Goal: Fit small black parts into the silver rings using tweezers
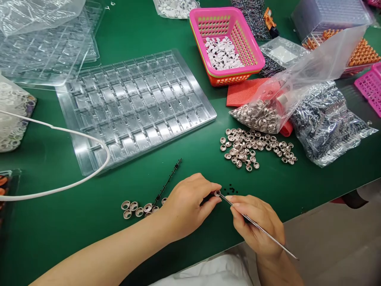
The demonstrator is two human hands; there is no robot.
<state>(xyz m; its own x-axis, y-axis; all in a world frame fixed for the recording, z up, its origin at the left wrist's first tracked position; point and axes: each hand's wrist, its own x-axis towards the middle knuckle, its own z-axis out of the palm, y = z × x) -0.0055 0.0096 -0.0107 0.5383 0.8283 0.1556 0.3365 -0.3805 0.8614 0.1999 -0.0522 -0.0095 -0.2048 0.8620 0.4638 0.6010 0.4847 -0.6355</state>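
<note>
My left hand (190,204) pinches a small silver metal ring-shaped part (217,193) between thumb and fingertips. In my right hand (260,222) is a thin metal rod-like tool (268,235), held like a pen, its tip at the ring part. Several tiny black pieces (231,189) lie on the green table just beyond my fingertips. Left of my left hand are several more silver ring parts (139,211), partly hidden by my wrist, and a thin black strip with short side pegs (168,180). A larger scatter of silver ring parts (245,147) lies farther right.
A clear compartment tray (199,112) lies ahead, with a white cable (80,181) looping at its left. A pink basket (195,18) holds white pieces. At right are an open bag of ring parts (258,115) and a silvery bag (324,119); clear trays (59,51) stack at left.
</note>
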